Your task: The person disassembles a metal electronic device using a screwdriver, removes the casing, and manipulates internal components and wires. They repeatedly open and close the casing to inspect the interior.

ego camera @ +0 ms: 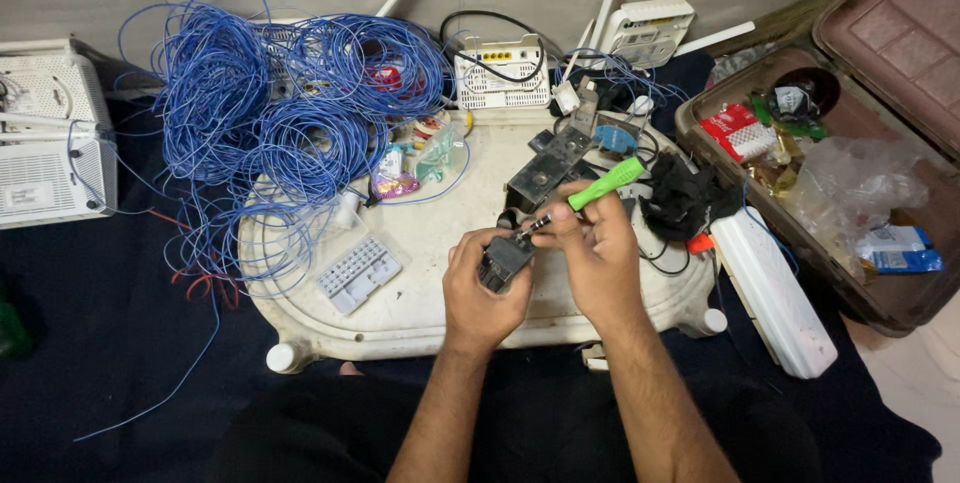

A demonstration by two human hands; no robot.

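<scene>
While left hand (485,288) grips adapter (505,259) | screwdriver (588,193) handle points upper-right

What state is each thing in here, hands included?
Left hand: gripping a small dark device.
Right hand: holding a green-handled screwdriver, tip at the device.
Suitcase: lid open, items inside.
Blue wire: loosely coiled, tangled.
White tray: upside down, feet up.

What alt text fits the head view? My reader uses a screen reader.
A person's left hand grips a small black part while the right hand works a green-handled screwdriver into it, over a white tray beside tangled blue wire.
</scene>
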